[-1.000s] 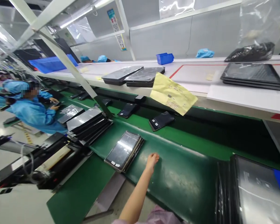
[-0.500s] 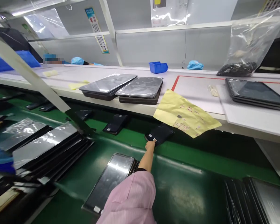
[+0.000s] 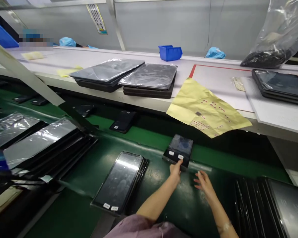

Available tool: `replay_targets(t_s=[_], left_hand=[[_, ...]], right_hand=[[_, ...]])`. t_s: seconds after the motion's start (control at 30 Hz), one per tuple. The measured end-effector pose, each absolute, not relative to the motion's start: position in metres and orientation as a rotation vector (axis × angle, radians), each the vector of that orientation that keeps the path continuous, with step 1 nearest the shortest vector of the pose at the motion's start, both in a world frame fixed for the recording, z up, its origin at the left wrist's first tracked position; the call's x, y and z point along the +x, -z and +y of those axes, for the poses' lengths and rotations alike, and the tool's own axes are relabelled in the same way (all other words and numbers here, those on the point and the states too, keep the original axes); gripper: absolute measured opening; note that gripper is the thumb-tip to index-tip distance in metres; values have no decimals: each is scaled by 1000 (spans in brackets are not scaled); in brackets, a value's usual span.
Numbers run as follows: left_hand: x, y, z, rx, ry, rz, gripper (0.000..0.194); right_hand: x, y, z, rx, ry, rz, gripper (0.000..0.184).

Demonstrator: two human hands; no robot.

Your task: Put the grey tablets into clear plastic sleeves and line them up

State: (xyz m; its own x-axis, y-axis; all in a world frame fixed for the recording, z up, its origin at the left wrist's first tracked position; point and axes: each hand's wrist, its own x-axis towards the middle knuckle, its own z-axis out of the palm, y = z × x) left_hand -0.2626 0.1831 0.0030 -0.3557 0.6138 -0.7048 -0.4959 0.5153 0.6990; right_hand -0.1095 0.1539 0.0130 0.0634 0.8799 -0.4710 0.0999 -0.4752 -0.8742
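Head view: the left hand (image 3: 175, 172) was closed at the near edge of a small black tablet (image 3: 180, 147), which lay on the green conveyor belt (image 3: 188, 195) directly ahead of that hand, with two white labels showing. The right hand (image 3: 205, 185) was held open, fingers spread, just right of the tablet. Left of the hands, a labelled stack of tablets (image 3: 118, 181) was seen on the belt; a further stack (image 3: 288, 211) was noted to their right. Beyond the hands, a yellow sheet (image 3: 206, 109) was found draped over the edge of the white counter (image 3: 54, 54).
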Motion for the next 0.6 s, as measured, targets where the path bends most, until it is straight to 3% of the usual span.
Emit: replay_targets(t_s=[0.1,0.23,0.4,0.6], left_hand=[[-224,-4,100,56,-954,1462,17],[-219,-10,28,127,-549,1319,21],[-244,-3,29,391,-432,1372,10],[-236,26,62,551,-506,1692,25]], right_hand=[[-114,19,156,-1768,-1439,-1011,56],[-81,40,131,-1881,-1272,-1142,30],[-35,44,97,-1961,-1160,-1359,29],[-33,45,71,-2105,-967,-1506,35]])
